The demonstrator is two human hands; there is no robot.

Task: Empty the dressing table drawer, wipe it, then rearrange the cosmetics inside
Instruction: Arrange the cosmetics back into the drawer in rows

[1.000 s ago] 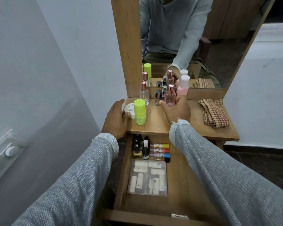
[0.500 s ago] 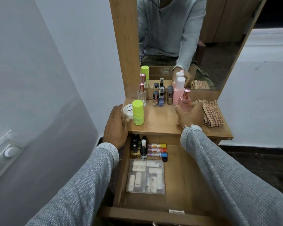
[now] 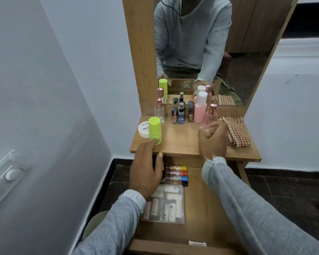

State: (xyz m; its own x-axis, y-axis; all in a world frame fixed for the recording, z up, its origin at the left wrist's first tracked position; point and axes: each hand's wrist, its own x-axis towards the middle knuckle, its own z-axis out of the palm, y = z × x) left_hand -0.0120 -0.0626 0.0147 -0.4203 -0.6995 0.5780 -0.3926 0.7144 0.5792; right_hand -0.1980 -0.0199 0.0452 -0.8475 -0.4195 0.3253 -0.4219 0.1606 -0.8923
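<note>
The dressing table drawer [image 3: 201,199] stands pulled out below the tabletop [image 3: 180,140]. In it lie a clear plastic case [image 3: 164,203] of small tubes and a row of coloured tubes [image 3: 176,173]. My left hand [image 3: 145,172] hovers curved over the dark little bottles at the drawer's back left, its fingertip by the lime-green bottle [image 3: 155,129]. Whether it holds one is hidden. My right hand [image 3: 213,140] grips the base of a pink perfume bottle [image 3: 211,115] standing on the tabletop's right side.
Along the mirror [image 3: 210,43] stand a clear perfume bottle [image 3: 159,112], three nail polish bottles [image 3: 181,115] and a tall pink bottle [image 3: 200,107]. A white jar [image 3: 143,128] sits at the left, a folded checked cloth [image 3: 236,133] at the right. The wall is close on the left.
My right hand carried the pink perfume bottle from the middle of the row to the right end. My left hand left the tabletop's corner and dropped over the drawer's dark bottles.
</note>
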